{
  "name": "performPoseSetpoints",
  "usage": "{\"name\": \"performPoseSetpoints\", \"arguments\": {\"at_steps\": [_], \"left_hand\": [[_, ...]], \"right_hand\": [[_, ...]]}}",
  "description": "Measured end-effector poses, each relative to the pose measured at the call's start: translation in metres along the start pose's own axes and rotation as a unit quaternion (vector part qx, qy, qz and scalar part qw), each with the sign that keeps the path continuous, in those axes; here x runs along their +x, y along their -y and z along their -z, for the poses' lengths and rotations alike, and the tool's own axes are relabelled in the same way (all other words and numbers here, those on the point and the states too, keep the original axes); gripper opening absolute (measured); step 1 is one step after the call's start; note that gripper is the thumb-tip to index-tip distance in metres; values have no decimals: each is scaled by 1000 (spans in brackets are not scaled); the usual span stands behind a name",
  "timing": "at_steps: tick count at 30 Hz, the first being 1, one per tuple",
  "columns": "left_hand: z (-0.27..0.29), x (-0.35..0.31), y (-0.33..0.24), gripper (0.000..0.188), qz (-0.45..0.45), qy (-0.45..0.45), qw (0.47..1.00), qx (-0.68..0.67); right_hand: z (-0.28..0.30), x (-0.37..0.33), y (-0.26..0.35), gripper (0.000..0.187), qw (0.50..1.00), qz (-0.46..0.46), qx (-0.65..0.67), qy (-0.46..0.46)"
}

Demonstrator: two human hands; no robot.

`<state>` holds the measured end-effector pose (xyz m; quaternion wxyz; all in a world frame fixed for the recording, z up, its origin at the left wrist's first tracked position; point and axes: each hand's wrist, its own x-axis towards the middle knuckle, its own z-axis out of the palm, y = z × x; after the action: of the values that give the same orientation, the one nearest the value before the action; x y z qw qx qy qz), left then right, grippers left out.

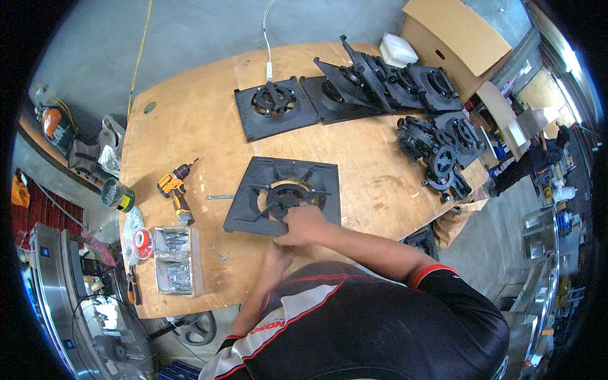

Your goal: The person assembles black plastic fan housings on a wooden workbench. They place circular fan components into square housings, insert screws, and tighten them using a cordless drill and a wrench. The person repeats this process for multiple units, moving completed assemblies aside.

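In front of me a black cast-iron stove top plate (244, 209) lies on the wooden table, with a round burner ring (285, 197) in its central opening and pan-support arms around it. My right hand (305, 223) reaches over the plate's near edge to the ring's near side. Its fingers are curled together, and whatever they grip is hidden. Below it, my left hand (277, 254) is at the near edge of the plate, its fingers mostly covered by the right hand and the plate.
A cordless drill (174, 189), a metal strip (220, 197), loose screws (223, 256), a box of screws (176, 278), red tape (142, 239) and pliers (133, 286) lie leftward. More stove plates (253, 120) line the far side; burner parts (437, 155) are piled right. A cardboard box (453, 44) stands behind.
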<state>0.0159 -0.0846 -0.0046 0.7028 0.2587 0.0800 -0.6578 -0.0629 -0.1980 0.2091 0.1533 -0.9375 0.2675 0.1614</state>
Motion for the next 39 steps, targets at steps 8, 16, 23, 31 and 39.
{"name": "performPoseSetpoints", "arguments": {"at_steps": [8,16,23,31,39], "left_hand": [[-6,-8,1,38,-72,16,997,-25],[-21,-8,6,38,-80,0,996,-34],[-37,-16,-4,43,-99,-37,994,-5],[-9,3,8,37,-82,56,995,31],[-3,-4,10,34,-59,32,997,-33]], "right_hand": [[13,-2,6,74,1000,7,6,3],[8,1,13,72,1000,-8,-15,11],[1,2,12,71,1000,-19,-2,-9],[4,3,11,70,1000,-26,-4,-4],[5,7,16,74,999,-42,8,10]]}}
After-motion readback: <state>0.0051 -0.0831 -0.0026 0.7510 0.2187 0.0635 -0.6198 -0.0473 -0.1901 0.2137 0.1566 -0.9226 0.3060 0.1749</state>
